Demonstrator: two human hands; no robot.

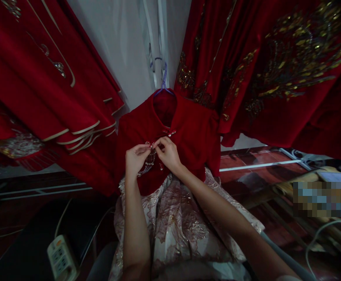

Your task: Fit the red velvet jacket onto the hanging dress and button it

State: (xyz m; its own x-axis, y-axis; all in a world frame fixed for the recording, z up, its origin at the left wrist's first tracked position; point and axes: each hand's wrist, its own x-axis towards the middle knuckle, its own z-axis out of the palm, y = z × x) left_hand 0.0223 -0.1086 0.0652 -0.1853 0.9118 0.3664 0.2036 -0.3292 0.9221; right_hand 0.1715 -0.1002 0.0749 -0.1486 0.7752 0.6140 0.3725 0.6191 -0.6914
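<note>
A red garment with a stand collar hangs on a purple hanger in front of me, above a pale pink brocade skirt. On its chest is a beaded ornament with hanging strands. My left hand pinches the ornament's upper edge between thumb and fingers. Fingertip to fingertip with it, my right hand is also closed in a pinch at the same beads. The exact bit between the fingertips is too small to tell. Just above sits a beaded collar fastening.
Red garments with pale piping hang on the left, and sequinned red garments on the right. A power strip with cables lies on a dark seat at lower left. White rack bars run low over the reddish floor.
</note>
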